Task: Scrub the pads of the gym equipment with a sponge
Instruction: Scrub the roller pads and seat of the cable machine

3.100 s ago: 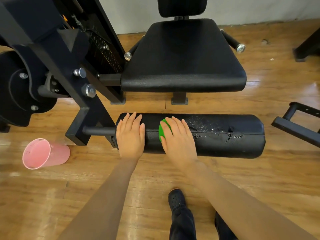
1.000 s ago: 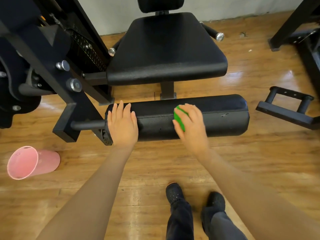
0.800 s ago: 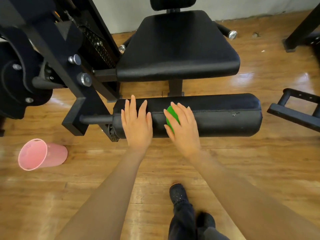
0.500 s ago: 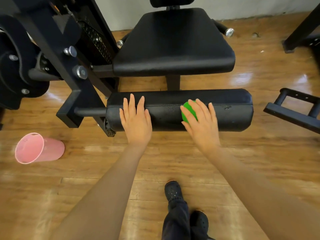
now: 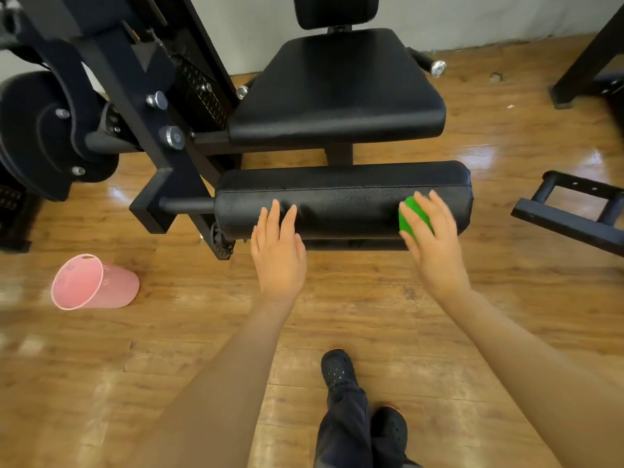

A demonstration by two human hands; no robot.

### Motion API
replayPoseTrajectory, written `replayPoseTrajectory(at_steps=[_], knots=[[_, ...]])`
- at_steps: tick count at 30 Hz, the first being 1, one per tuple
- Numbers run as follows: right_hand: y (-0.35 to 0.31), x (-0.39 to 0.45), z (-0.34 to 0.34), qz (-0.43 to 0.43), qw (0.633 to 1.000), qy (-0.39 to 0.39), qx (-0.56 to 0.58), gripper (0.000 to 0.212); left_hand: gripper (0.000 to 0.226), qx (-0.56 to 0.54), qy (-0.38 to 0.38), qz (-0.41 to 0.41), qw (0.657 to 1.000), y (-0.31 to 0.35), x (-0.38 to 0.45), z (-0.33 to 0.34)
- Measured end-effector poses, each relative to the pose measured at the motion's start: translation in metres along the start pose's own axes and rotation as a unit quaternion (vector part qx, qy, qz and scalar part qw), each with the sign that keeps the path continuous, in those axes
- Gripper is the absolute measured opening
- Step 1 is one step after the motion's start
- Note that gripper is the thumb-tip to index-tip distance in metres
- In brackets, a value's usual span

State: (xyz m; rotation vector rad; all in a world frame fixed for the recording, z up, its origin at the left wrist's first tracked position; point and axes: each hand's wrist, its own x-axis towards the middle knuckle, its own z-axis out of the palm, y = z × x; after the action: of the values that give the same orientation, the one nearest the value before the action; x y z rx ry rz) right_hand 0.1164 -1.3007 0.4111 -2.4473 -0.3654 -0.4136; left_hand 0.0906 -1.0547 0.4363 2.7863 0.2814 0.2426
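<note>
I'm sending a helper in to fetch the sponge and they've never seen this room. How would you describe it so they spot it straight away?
Find the black gym machine with the wide seat; just in front of it lies a long black roller pad. Near that pad's right end, the right hand presses a small sponge against it. It is the only bright green thing there; the pink cup lies on the floor to the left.

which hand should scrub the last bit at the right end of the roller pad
Right. The right hand already holds the green sponge near that end of the roller pad; the left hand is empty, nearer the left end.
</note>
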Motion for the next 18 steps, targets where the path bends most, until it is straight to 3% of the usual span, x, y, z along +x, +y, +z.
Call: replayPoseTrajectory(at_steps=[4, 9, 18], knots=[[-0.034, -0.052, 0.030, -0.026, 0.996, -0.075, 0.047, 0.042, 0.045, -0.052, -0.012, -0.013, 0.998, -0.010, -0.028, 0.002], [-0.059, -0.090, 0.067, 0.004, 0.987, -0.159, -0.018, 0.066, 0.048, -0.057, -0.039, -0.012, 0.998, -0.034, -0.050, 0.017], [-0.020, -0.085, 0.147, 0.033, 0.976, -0.204, -0.069, 0.059, 0.046, -0.030, -0.115, -0.006, 0.993, -0.087, -0.042, 0.080]])
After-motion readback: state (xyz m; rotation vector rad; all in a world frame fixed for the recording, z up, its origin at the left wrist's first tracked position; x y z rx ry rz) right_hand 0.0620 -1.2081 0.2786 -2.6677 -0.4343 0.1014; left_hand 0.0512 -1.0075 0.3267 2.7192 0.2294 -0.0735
